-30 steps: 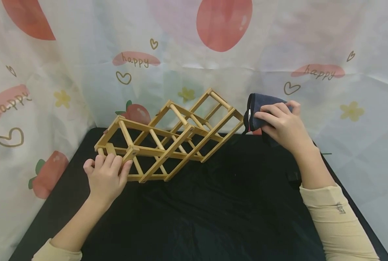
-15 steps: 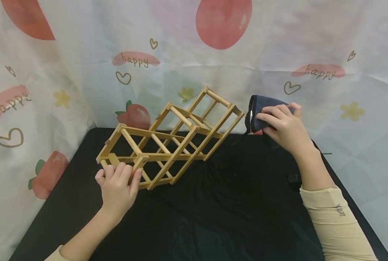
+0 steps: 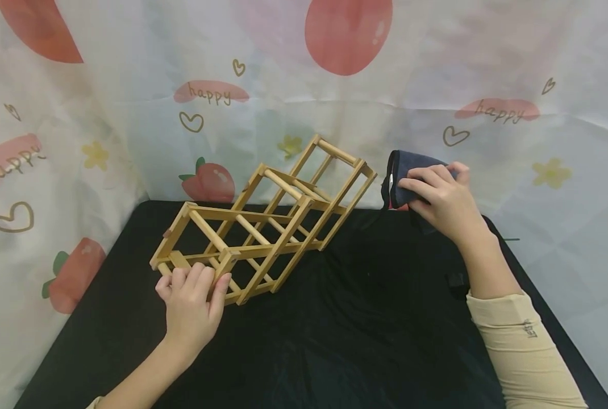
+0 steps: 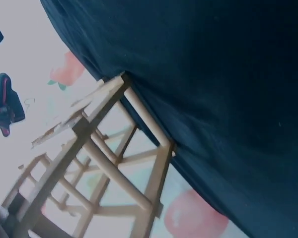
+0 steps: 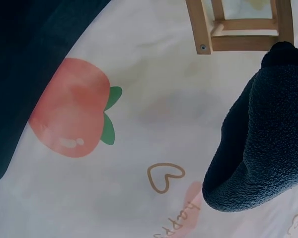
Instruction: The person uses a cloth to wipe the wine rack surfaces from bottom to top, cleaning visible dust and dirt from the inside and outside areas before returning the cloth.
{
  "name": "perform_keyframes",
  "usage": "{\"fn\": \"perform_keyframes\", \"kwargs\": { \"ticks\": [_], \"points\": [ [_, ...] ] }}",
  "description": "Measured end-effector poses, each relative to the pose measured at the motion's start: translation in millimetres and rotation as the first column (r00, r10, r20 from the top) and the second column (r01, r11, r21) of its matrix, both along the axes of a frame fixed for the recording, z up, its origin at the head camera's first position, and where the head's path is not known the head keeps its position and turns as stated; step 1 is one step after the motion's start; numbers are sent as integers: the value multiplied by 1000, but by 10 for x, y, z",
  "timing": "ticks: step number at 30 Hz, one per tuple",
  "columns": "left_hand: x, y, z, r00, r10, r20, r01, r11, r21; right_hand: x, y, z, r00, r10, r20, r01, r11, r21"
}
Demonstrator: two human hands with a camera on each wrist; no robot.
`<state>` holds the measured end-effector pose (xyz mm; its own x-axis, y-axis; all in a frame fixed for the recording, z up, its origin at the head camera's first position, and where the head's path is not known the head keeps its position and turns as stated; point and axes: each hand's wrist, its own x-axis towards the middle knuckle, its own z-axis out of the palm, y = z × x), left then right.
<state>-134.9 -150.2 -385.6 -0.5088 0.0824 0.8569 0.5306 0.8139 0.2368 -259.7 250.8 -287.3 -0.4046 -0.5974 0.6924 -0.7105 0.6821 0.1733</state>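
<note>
A printed curtain [image 3: 411, 68] forms the background, and in front of it spreads the black cloth [image 3: 334, 352] of the table. Over this cloth is the wooden rack [image 3: 278, 246], a lattice of bars; I cannot tell if its lower corners touch the table. Its long axis runs obliquely, from the near left end, where the person's left hand [image 3: 191, 304] is, up to the far right end. The left hand grasps this near end, with fingers bent over the bars and the thumb at the side. The right hand [image 3: 439, 196] pinches a dark blue cloth piece [image 3: 411, 160], just to the right of the rack's far end. In the head view a narrow gap separates them, so the right hand is the nearer one to that end. The smallest thing is a black strap [image 3: 385, 196], which hangs at the cloth piece's left edge, towards the rack.
</note>
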Motion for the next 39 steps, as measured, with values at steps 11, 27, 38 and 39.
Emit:
{"fn": "perform_keyframes", "kwargs": {
  "ticks": [11, 27, 38, 39],
  "points": [
    [-450, -500, 279, 944, -233, -234, 144, 928, -345, -30, 54, -54, 1000, 1, 15, -1, 1000, -15],
    [-966, -750, 470, 942, -303, -147, 125, 720, -683, -13, 71, -85, 1000, 16, 5, -16, 999, -43],
    [-945, -679, 439, 946, -292, -139, 131, 740, -659, -6, 83, -107, 1000, 9, 4, -9, 998, -68],
    [-934, -669, 438, 947, -286, -149, 120, 740, -662, -6, 84, -110, 1000, 8, 4, -8, 998, -69]
  ]
}}
